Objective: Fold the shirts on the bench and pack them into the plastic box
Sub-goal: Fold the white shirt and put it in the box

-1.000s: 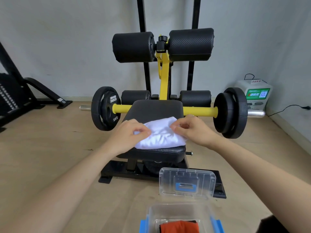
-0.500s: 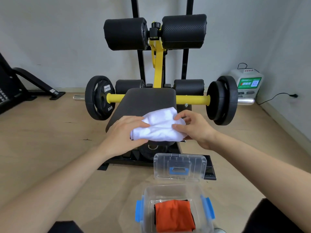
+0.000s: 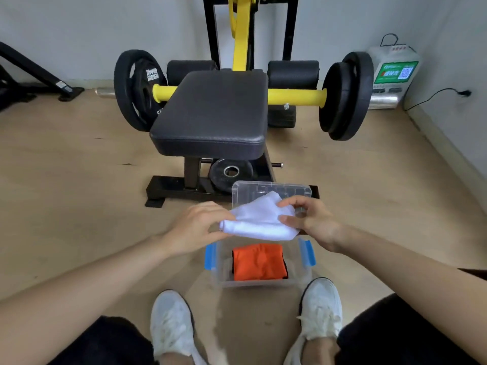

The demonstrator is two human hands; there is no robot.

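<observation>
A folded white shirt hangs in the air above the clear plastic box on the floor. My left hand pinches its left end and my right hand pinches its right end. Inside the box lies a folded orange shirt. The box has blue side latches, and its clear lid stands open behind it, partly hidden by the white shirt. The black padded bench seat beyond the box has nothing on it.
A yellow bar with black weight plates crosses behind the bench. A small weight plate lies under the seat. A white device with a cable sits by the right wall. My two white shoes flank the box.
Both hands have lifted the white shirt off the bench seat and brought it toward me, over the box. The view has tilted down, showing my shoes and the whole box.
</observation>
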